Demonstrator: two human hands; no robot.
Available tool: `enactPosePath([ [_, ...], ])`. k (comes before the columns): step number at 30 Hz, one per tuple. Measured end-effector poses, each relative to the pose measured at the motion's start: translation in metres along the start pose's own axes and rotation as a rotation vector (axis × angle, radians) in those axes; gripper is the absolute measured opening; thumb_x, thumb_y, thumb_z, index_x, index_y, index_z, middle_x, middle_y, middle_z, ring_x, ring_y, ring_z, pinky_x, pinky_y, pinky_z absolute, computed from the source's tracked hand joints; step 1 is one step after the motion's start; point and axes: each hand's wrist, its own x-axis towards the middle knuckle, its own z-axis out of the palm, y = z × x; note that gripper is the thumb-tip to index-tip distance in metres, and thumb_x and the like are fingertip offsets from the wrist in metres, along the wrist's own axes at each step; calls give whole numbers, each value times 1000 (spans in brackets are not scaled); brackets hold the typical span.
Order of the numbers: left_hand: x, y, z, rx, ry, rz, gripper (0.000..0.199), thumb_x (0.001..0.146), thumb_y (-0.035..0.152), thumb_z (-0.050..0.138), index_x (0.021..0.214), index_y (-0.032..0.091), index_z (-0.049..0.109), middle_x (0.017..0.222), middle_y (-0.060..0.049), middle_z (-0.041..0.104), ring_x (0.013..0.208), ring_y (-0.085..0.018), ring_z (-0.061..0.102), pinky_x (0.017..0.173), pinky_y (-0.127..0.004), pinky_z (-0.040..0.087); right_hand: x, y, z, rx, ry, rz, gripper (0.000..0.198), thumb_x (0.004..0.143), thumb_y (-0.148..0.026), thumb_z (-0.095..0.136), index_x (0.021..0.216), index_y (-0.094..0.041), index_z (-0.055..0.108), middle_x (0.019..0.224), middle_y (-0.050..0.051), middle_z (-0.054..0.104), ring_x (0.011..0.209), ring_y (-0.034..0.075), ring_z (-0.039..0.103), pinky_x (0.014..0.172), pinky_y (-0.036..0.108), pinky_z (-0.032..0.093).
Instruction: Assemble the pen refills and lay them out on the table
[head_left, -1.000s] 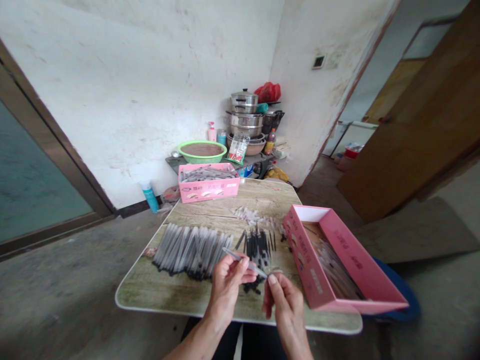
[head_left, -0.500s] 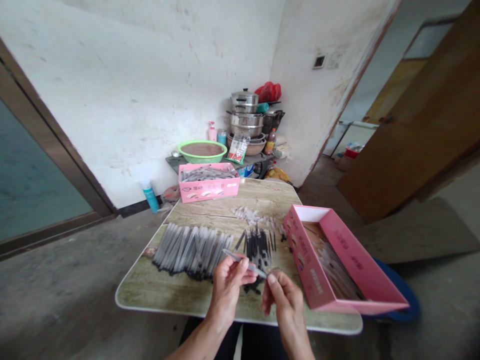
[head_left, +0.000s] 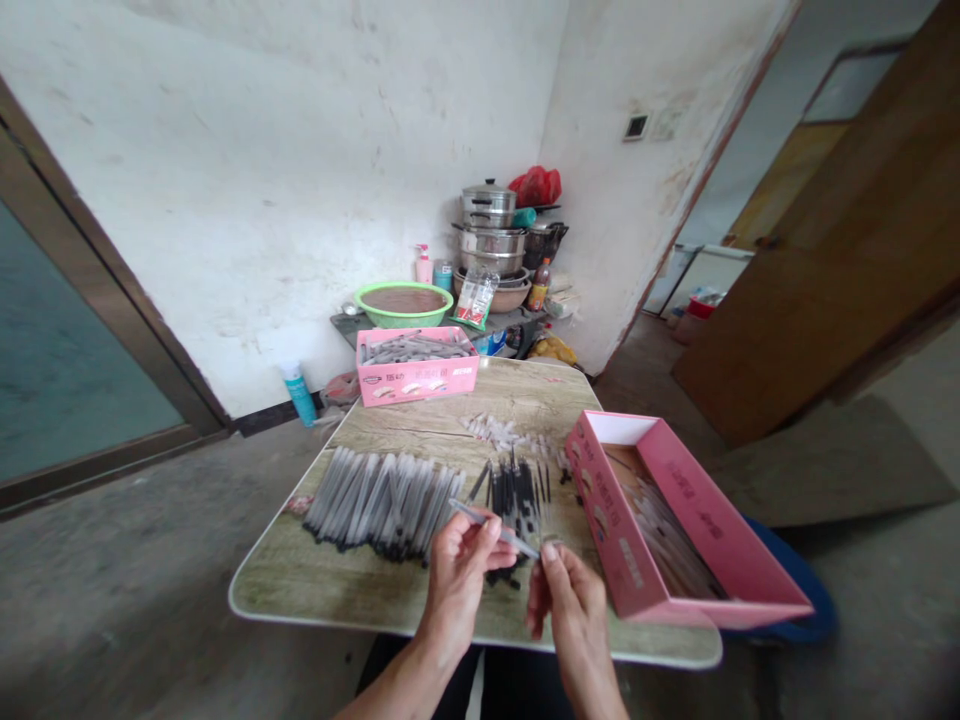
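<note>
My left hand (head_left: 463, 570) pinches a slim translucent pen (head_left: 480, 515) over the table's near side. The thumb and fingers of my right hand (head_left: 566, 590) are closed at the pen's lower right end; any small part between them is hidden. Left of my hands lies a row of similar translucent pens (head_left: 375, 495) with black ends toward me. Just beyond my hands is a bunch of thin black sticks, possibly refills (head_left: 514, 488), with small black pieces (head_left: 504, 575) on the near side. Small whitish pieces (head_left: 499, 430) are scattered farther back.
A pink box (head_left: 416, 382) full of pens stands at the table's (head_left: 300, 590) far edge. On the right, a larger pink box (head_left: 626, 540) holds more translucent pens. Behind are a green basin (head_left: 405, 318) and stacked pots (head_left: 491, 240). A spray can (head_left: 300, 395) stands by the wall.
Little differs. Both hands keep their hold at the pen, and my right fingers have shifted slightly around its end. The whole view has moved a touch.
</note>
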Motion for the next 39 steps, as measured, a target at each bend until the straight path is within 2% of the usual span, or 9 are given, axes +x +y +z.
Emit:
enactPosePath([
  [3,-1,1,1,-7,-4,-2,31,77,38,67,91,11,60,80,-10,70,66,-19,68,67,-32,57,-1,4,0,-48,30,105,51,87,-59,44,56,-18,49,29,-5,42,21,9,37,23,16,23],
  [9,2,5,-1,-9,25,-4,32,75,39,69,89,11,60,78,-10,70,65,-18,68,65,-31,57,4,-2,-7,70,-87,0,38,84,-51,55,86,-14,62,57,3,63,46,16,60,42,25,48],
  [13,3,7,1,-24,38,-14,35,72,40,71,88,11,61,76,-9,70,63,-18,67,64,-30,56,5,-7,-9,-50,-111,-88,29,81,-44,63,74,-15,60,58,2,63,50,16,60,48,25,49],
  [20,0,7,3,-29,-13,-20,32,73,40,71,87,12,61,77,-9,70,64,-19,67,64,-31,57,0,0,-3,-114,-9,8,45,88,-52,49,58,-19,47,32,-8,39,25,6,34,28,16,24],
  [23,0,4,2,-37,-10,-16,33,75,39,69,89,11,60,79,-11,70,65,-19,67,65,-32,57,1,2,-2,-50,-45,88,47,88,-56,45,60,-18,49,30,-7,39,22,7,33,25,16,20],
  [26,2,4,0,-36,11,-16,33,75,39,69,90,11,60,80,-11,70,66,-18,68,65,-30,56,4,-2,-4,3,-94,103,49,88,-58,42,68,-16,56,40,-1,53,29,11,47,28,19,33],
  [30,2,4,1,-34,35,-27,34,73,39,71,88,11,59,76,-9,70,64,-18,67,64,-30,56,5,-7,-6,6,-117,-50,33,83,-48,59,74,-16,57,56,1,61,45,13,57,42,21,46],
  [36,-2,2,4,-36,6,-22,33,73,40,70,88,12,61,78,-9,70,66,-19,67,65,-31,56,1,0,-4,-95,-14,70,47,86,-56,49,57,-19,48,29,-7,40,22,7,34,26,16,23],
  [39,-1,1,3,-30,5,-19,32,74,40,69,89,13,60,78,-9,71,67,-19,68,66,-31,56,2,1,-6,-62,-54,122,51,86,-60,43,60,-17,52,31,-4,45,23,8,37,25,17,25],
])
